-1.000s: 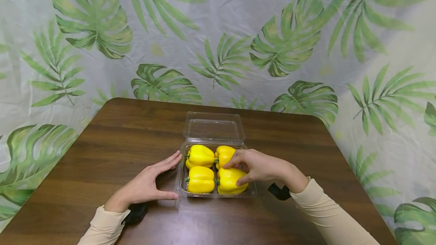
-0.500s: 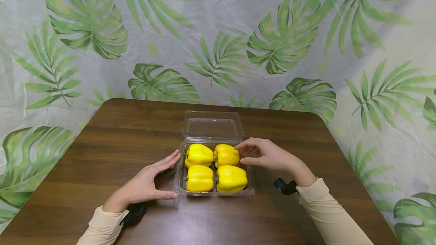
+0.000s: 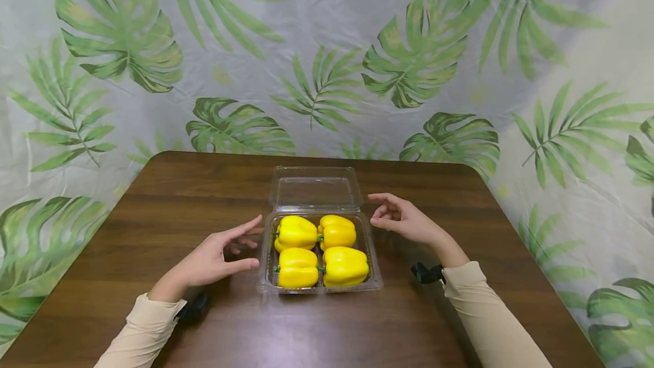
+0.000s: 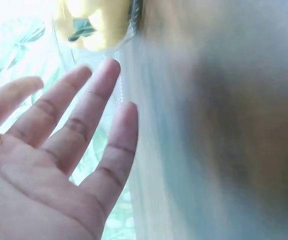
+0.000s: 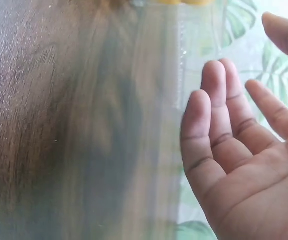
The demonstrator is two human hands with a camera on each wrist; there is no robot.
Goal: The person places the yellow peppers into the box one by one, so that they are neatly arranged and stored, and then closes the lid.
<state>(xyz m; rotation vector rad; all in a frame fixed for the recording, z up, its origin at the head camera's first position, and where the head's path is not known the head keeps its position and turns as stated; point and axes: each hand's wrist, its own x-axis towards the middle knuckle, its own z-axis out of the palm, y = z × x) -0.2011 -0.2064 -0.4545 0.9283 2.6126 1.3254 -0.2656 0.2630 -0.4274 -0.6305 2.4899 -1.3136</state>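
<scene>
A clear plastic clamshell container lies on the table with its lid folded back, away from the person. Several yellow bell peppers sit in it in two rows, among them a back left pepper and a front right pepper. The left hand hovers just left of the container, fingers spread and holding nothing. To the right of the container's back corner, the right hand hangs above the table with loosely bent fingers. Its palm is bare in the right wrist view.
The brown wooden table has rounded far corners. Behind it and to the right hangs a pale sheet printed with green leaves. Dark wrist straps, such as the right strap, show below the beige sleeves.
The right hand has come off the front right pepper, passed the back right one and drawn away right and back. The left hand has pulled slightly left from the container's side.
</scene>
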